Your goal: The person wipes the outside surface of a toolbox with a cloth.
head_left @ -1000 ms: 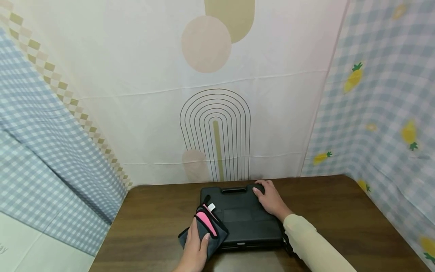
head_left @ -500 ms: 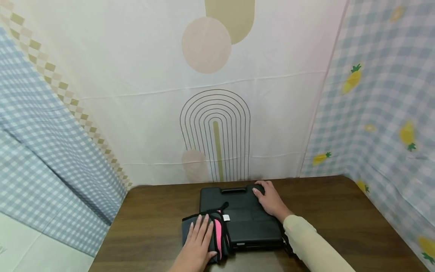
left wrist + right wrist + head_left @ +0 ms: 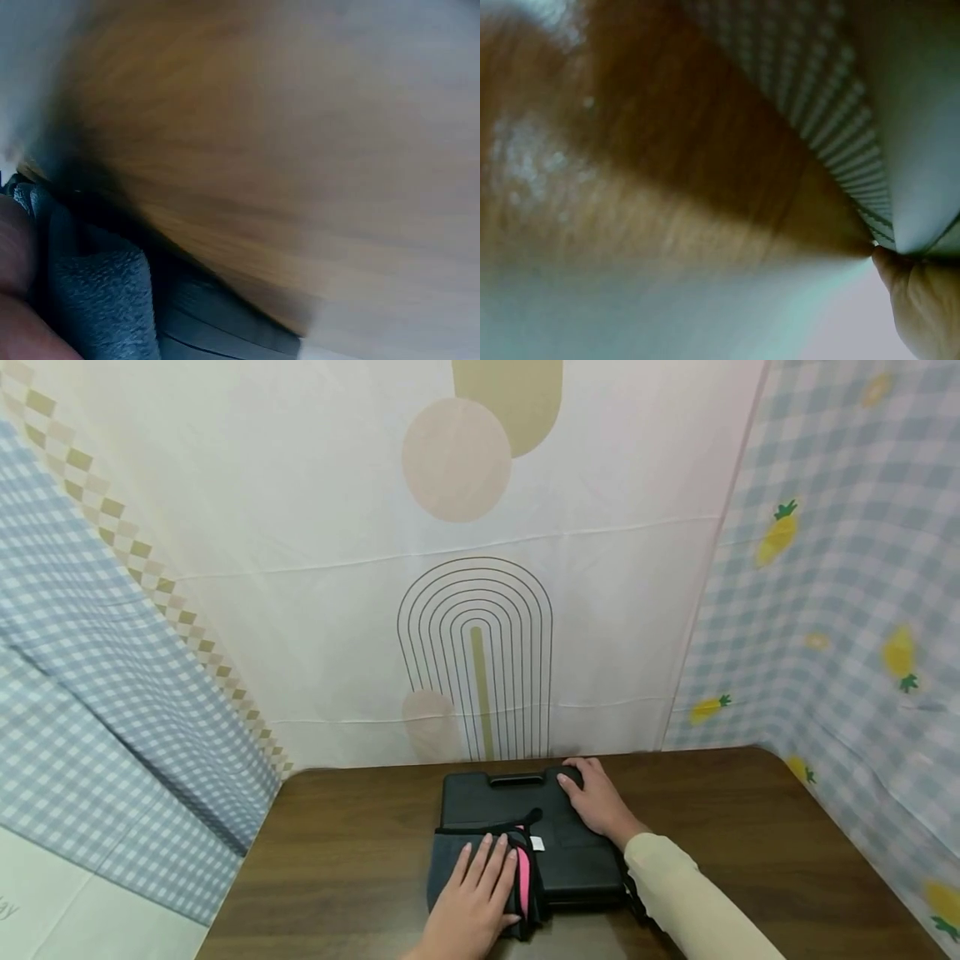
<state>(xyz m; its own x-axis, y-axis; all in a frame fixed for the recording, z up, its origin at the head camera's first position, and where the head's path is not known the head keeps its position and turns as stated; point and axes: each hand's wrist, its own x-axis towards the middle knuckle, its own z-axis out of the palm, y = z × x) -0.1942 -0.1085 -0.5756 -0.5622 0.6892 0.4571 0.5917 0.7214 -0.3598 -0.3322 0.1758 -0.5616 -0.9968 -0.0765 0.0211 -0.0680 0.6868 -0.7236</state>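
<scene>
A black plastic case with a handle along its far edge lies flat on the wooden table. Over its near left part lies a dark grey cloth pouch with black trim, a pink strip and a white tag. My left hand rests on the pouch with fingers extended. In the left wrist view the grey cloth shows beside part of the hand. My right hand grips the case's far right corner, thumb on top. Only part of that hand appears in the right wrist view.
The brown wooden table ends at a white patterned cloth behind. Blue checked cloths hang on the left and right. Dark cord-like material shows by the case's near right corner, partly behind the right sleeve.
The pouch has turned and slid right over the case's near left part. My left hand has moved right with it, its fingers now flatter on top. My right hand has stayed put.
</scene>
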